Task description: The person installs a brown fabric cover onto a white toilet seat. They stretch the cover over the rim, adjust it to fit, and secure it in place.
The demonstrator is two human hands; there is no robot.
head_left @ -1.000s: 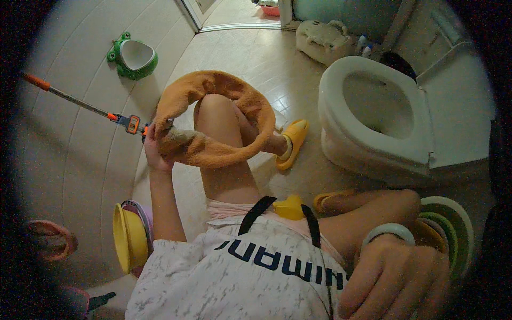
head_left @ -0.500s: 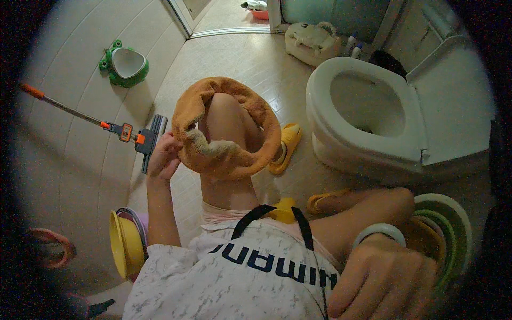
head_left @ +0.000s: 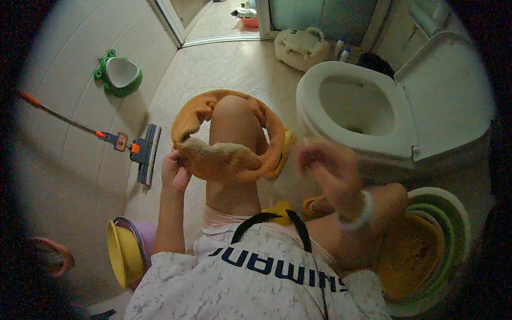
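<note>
A soft orange plush ring with a beige patch, looking like a toilet seat cover (head_left: 272, 144), hangs around my raised knee. My left hand (head_left: 176, 170) pinches its near left edge between closed fingers. To the right of the ring, my right hand (head_left: 330, 165) is in the air, smeared by motion, and its fingers cannot be made out clearly; a pale bangle circles that wrist. Beyond this hand stands a white toilet (head_left: 312, 114), its seat down and its lid (head_left: 450, 101) raised.
A flat mop (head_left: 145, 154) leans at the left wall below a green frog-shaped urinal (head_left: 130, 88). Basins sit at both sides: a yellow one (head_left: 118, 256) left, green and white ones (head_left: 461, 213) right. A cream bag-like container (head_left: 301, 50) and bottles (head_left: 344, 53) stand behind the toilet.
My right hand has risen from the lower right toward the ring and the toilet. The left hand keeps its hold on the seat cover. The view has shifted slightly.
</note>
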